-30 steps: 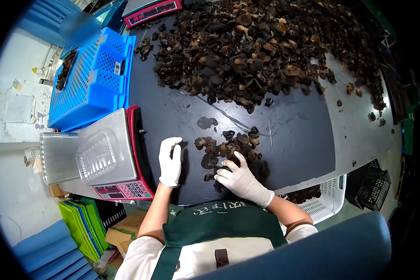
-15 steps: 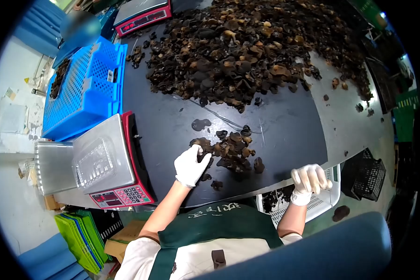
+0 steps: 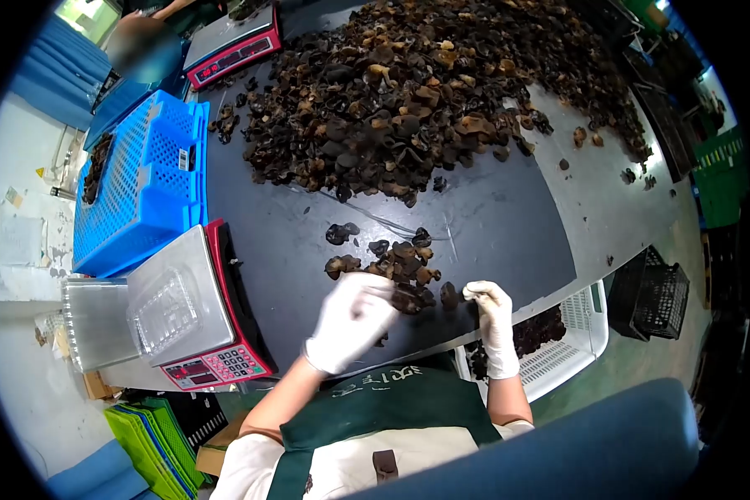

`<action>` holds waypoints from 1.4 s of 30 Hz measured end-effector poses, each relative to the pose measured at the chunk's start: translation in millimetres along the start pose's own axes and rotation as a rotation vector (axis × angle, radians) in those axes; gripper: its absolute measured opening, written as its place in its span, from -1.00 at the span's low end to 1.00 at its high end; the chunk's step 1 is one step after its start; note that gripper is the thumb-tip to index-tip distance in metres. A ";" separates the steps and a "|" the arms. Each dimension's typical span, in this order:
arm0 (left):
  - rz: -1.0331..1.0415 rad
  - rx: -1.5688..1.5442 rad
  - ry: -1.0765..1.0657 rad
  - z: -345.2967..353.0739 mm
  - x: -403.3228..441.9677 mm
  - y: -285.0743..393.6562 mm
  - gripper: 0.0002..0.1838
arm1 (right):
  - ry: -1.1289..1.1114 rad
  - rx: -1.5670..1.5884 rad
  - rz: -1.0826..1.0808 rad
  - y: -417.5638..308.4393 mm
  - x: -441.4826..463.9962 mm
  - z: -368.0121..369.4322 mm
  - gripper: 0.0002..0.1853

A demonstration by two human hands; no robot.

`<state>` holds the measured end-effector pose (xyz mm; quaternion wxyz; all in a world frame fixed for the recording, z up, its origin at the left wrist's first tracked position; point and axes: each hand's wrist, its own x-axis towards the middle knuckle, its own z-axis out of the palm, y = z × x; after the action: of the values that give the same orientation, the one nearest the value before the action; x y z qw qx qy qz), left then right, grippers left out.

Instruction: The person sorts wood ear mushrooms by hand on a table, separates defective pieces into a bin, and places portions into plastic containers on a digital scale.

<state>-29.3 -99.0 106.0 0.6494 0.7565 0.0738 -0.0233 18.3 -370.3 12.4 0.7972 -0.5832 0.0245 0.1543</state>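
My left hand (image 3: pixel 354 323), in a white glove, is over the near-left side of a small pile of wood ear mushrooms (image 3: pixel 402 265). Its fingers are curled in and slightly blurred; what they hold, if anything, is hidden. To the right of that pile, my right hand (image 3: pixel 493 325), also gloved, has its fingertips pressed together above the dark mat (image 3: pixel 517 250). Whatever is in that pinch is too small to make out. A single dark wood ear (image 3: pixel 449 296) lies just left of those fingertips. More dark pieces (image 3: pixel 342 233) lie beyond the small pile.
A large heap of wood ears (image 3: pixel 392 108) covers the far table. On the left are a red scale (image 3: pixel 183 292) bearing a clear plastic tray, blue crates (image 3: pixel 162 167) and another scale (image 3: pixel 233 54). A white basket (image 3: pixel 587 333) with dark pieces sits below the front edge; black crates (image 3: pixel 654 296) stand right.
My left hand has lifted off the small pile and come nearer me. My right hand has swung left from above the white basket to the mat, its fingers drawing together. The view has shifted slightly.
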 end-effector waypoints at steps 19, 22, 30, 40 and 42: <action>0.442 0.689 -0.068 -45.3 -10.1 -100.2 -0.53 | -0.865 -0.992 -0.701 -19.9 40.5 108.7 -0.42; 0.469 0.760 0.050 -37.8 -59.9 -93.4 -0.25 | -0.719 -0.979 -0.762 -27.9 32.4 75.4 -0.31; 0.045 0.912 0.081 -3.7 -67.0 -111.5 0.27 | -0.469 -1.506 -0.437 -5.8 28.8 17.4 0.20; 0.267 0.965 0.067 -47.4 51.1 -117.8 0.41 | -0.614 -1.306 -0.604 2.2 103.4 110.6 0.30; 0.391 0.959 -0.038 -48.3 49.7 -111.3 0.27 | -0.725 -1.364 -0.666 0.3 105.9 113.2 0.23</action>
<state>1.1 -31.2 -2.0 0.2229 0.9683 -0.0997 0.0536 103.0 -241.1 25.0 0.2326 -0.8282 -0.5051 0.0700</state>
